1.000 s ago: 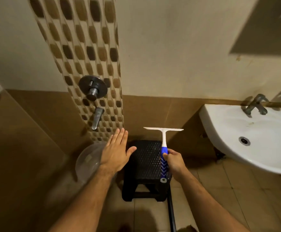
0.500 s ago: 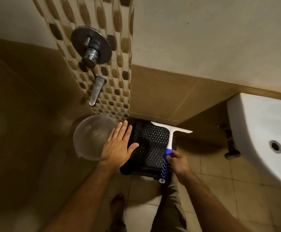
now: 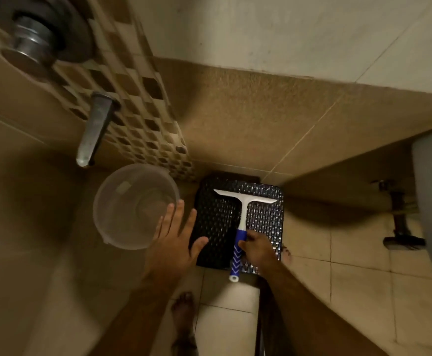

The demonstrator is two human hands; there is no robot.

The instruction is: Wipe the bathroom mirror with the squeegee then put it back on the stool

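Your right hand (image 3: 257,249) has its grip clamped on the squeegee (image 3: 243,217) handle; the squeegee lies on the stool (image 3: 217,222), blade toward 12 o'clock. Your left hand (image 3: 175,242) hovers spread at 9 o'clock.

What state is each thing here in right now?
Squeegee: lying across the stool, handle gripped.
Stool: upright on the floor.
Bucket: upright, looks empty.
Spout: no water running.
Right hand: closed on the squeegee.
Left hand: open, fingers spread.

Squeegee (image 3: 243,217) on stool (image 3: 215,227), bucket (image 3: 132,206) just left.
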